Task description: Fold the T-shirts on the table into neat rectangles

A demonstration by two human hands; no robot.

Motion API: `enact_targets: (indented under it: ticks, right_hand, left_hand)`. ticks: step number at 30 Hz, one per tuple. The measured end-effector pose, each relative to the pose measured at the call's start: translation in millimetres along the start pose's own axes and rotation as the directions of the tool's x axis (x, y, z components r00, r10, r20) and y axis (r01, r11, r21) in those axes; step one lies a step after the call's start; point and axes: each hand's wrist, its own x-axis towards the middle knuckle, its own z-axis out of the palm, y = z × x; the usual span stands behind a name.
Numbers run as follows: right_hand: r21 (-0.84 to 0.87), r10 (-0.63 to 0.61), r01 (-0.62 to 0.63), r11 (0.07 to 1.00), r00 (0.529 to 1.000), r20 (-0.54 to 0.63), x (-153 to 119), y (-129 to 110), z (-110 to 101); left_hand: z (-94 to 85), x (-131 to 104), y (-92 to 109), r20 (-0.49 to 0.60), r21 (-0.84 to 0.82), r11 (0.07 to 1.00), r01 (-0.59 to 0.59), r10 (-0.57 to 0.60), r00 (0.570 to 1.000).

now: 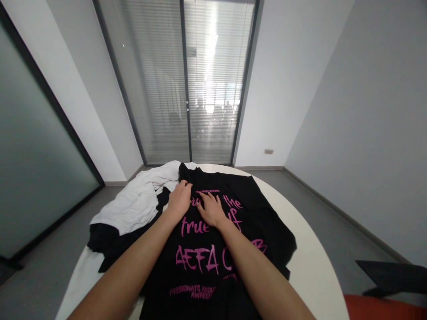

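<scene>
A black T-shirt (267, 222) with pink lettering lies spread on the round table, its neckline toward the far edge. Over its upper left part, my left hand (180, 198) has its fingers bent and closed on the black cloth near the left sleeve side. My right hand (211, 209) rests flat on the shirt's chest print, fingers apart, with nothing held. It covers some of the letters, and my right forearm hides more of the print lower down.
Left of the shirt, white cloth (136, 202) and dark cloth (125, 246) lie heaped on the pale round table (320, 266). A red and black chair-like object (383, 306) is at the lower right. Beyond the table stands a glass partition with blinds (213, 124), between white walls.
</scene>
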Motion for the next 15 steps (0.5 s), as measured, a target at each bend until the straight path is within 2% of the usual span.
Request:
enact_targets:
  ticks: [4,7,15]
  right_hand:
    - [0.128,0.051,-0.038,0.991,0.994,-0.095,5,6,-5]
    - [0.196,0.064,-0.033,0.98,0.987,-0.15,6,12,-7]
    - [0.199,0.021,0.011,0.98,0.988,-0.156,8,24,-4]
  left_hand:
    - [1.9,10,21,0.143,-0.036,0.999,-0.028,0.032,0.989]
    - [7.4,16,30,0.205,-0.061,0.996,-0.064,0.075,0.976]
    - [26.0,15,38,0.339,-0.148,0.981,-0.122,0.166,0.926]
